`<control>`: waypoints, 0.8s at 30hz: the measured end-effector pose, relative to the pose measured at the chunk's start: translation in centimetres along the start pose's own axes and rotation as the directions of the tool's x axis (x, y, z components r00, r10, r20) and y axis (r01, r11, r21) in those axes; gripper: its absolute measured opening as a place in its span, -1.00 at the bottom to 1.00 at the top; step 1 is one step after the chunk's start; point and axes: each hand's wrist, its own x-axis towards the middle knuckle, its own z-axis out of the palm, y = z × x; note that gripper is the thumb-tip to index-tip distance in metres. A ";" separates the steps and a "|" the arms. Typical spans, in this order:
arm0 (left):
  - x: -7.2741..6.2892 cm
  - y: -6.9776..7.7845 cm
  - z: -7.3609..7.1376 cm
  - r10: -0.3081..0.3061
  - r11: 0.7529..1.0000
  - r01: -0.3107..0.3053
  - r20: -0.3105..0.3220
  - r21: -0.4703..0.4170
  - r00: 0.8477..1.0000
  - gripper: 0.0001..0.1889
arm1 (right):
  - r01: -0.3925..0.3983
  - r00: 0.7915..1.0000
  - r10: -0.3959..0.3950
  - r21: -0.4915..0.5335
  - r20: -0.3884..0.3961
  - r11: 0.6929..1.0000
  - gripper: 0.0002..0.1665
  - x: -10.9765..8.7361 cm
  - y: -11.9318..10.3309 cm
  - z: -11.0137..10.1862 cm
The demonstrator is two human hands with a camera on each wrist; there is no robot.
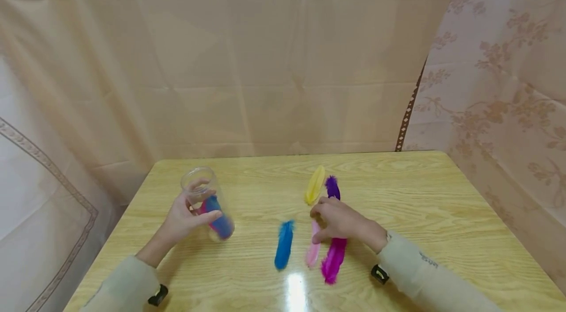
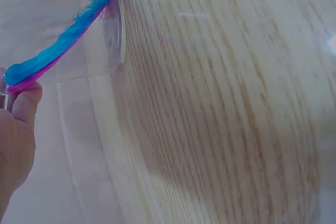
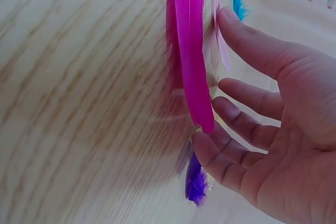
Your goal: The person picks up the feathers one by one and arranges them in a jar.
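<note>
My left hand [image 1: 187, 216] grips a clear plastic cup [image 1: 198, 169] at the left of the table. Inside it lean a blue feather [image 2: 58, 45] and a pink feather [image 2: 52, 67]. Whether the cup's base touches the table, I cannot tell. My right hand [image 1: 340, 221] reaches over a light pink feather [image 1: 313, 253], its thumb and fingers apart on either side. The right wrist view shows the thumb at that feather's edge and the other fingertips beside a magenta feather [image 3: 191, 51]. Beyond the hand lies a purple feather [image 1: 332, 186], partly covered.
A yellow feather [image 1: 315, 184] lies farther back on the wooden table [image 1: 261, 194]. Another blue feather [image 1: 284, 245] lies between my hands. Beige curtains [image 1: 265, 66] hang behind the table, with patterned cloth [image 1: 508, 105] at the right.
</note>
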 end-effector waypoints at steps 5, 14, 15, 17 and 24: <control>0.0 0.0 0.0 0.002 1.000 -0.002 0.004 -0.009 1.000 -0.27 | 0.002 1.000 -0.002 0.004 -0.005 1.000 -0.33 0.2 0.1 0.1; -0.1 0.0 0.1 0.003 1.000 -0.003 0.001 -0.016 1.000 -0.24 | -0.003 1.000 0.003 0.039 0.009 0.999 -0.48 0.3 -0.1 0.2; -0.1 0.0 0.1 0.003 1.000 -0.003 0.000 -0.020 1.000 -0.24 | -0.002 1.000 0.002 0.042 0.010 0.999 -0.48 0.3 -0.1 0.1; -0.1 0.0 0.1 0.004 1.000 -0.004 0.000 -0.025 1.000 -0.24 | 0.002 1.000 -0.003 0.046 0.011 0.999 -0.49 0.3 -0.1 0.1; -0.1 0.0 0.1 0.012 0.999 -0.012 -0.003 -0.031 1.000 -0.25 | -0.006 1.000 0.004 0.072 0.028 0.997 -0.49 0.4 -0.2 -0.1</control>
